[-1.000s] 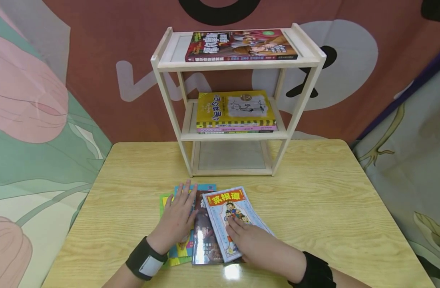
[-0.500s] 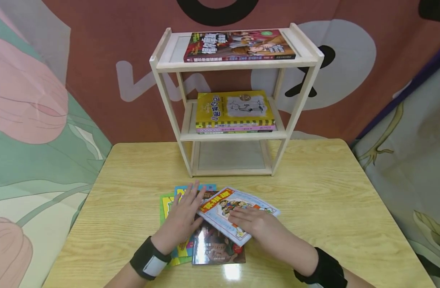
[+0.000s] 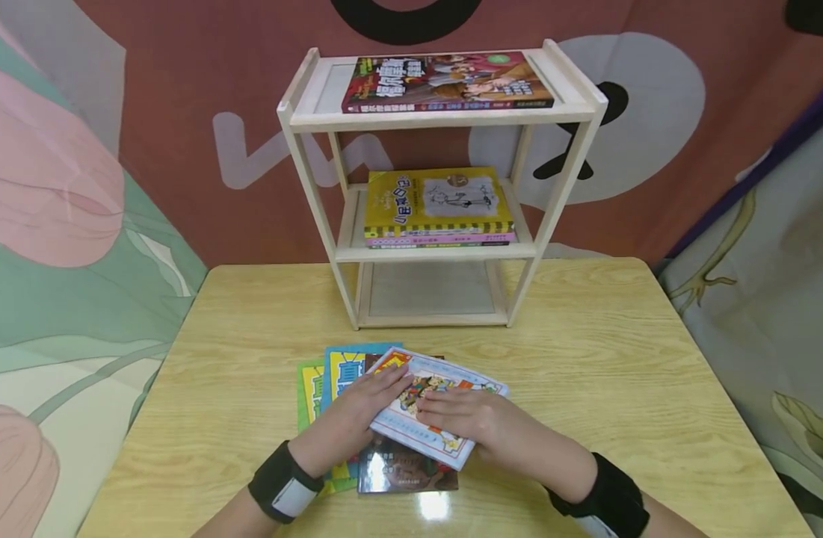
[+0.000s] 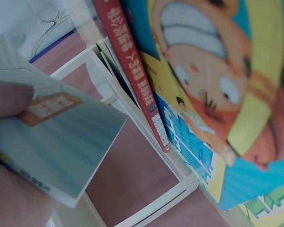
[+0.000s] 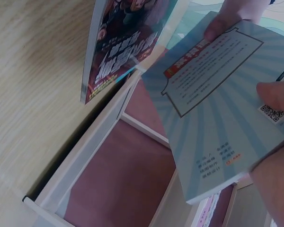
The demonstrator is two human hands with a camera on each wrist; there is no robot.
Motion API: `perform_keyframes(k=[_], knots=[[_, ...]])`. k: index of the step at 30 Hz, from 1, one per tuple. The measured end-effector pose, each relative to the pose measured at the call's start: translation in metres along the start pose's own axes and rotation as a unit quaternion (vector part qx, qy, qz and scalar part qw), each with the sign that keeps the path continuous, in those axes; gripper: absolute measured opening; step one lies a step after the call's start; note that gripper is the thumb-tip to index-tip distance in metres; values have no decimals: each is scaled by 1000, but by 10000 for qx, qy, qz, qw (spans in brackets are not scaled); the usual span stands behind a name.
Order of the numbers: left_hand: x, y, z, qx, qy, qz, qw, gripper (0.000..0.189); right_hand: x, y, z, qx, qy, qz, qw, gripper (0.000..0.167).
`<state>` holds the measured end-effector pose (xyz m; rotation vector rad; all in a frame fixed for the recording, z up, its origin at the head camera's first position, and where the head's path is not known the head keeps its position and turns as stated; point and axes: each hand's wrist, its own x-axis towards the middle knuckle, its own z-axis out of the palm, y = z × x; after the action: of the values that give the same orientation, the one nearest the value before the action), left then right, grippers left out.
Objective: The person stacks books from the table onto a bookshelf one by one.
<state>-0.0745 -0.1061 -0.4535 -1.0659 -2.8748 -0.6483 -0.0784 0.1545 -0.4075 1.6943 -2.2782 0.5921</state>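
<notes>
A thin light-blue comic book (image 3: pixel 418 439) with a red title band is held over the pile, its front cover up. My left hand (image 3: pixel 350 415) grips its left end, fingers across the cover and thumb (image 4: pixel 9 98) on the back. At the right side my right hand (image 3: pixel 481 418) pinches it too, thumb (image 5: pixel 277 96) against the striped back cover near a QR code. Beneath it lies a dark glossy book (image 3: pixel 411 474), partly hidden. That one overlaps a blue-and-yellow comic (image 3: pixel 364 349) and a green-edged one (image 3: pixel 309 373) at the left.
A white wooden three-tier shelf (image 3: pixel 445 119) stands behind the pile. Its top tier bears a red book (image 3: pixel 451 82), its middle tier a stack under a yellow book (image 3: pixel 438 202). Printed cloth (image 3: pixel 169 149) hangs behind the wooden table (image 3: pixel 606 359).
The right hand has turned the light-blue comic sideways over the dark book. My left hand has moved right from the blue-and-yellow comic and taken hold of its left end.
</notes>
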Motion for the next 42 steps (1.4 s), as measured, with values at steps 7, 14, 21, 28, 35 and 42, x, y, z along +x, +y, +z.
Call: perform_keyframes(k=[7, 14, 21, 28, 35, 42], knots=[[1, 3, -4, 95, 13, -228, 9997, 94, 1, 2, -6, -83, -144, 216, 9996, 58], [4, 8, -8, 459, 603, -349, 9965, 94, 0, -1, -17, -155, -420, 907, 9949, 64], [7, 16, -16, 1014, 933, -788, 9873, 64, 1, -10, -33, -443, -990, 2103, 9716, 118], [15, 31, -22, 1603, 603, -1279, 9769, 76, 19, -17, -28, -883, -1223, 2739, 9498, 119], [24, 42, -18, 2027, 930, -1380, 9650, 76, 36, -20, -2, -1338, -1170, 2978, 9379, 108], [28, 51, -14, 2322, 785, -1448, 9586, 61, 40, -19, 11, -1758, -1094, 3014, 9307, 92]])
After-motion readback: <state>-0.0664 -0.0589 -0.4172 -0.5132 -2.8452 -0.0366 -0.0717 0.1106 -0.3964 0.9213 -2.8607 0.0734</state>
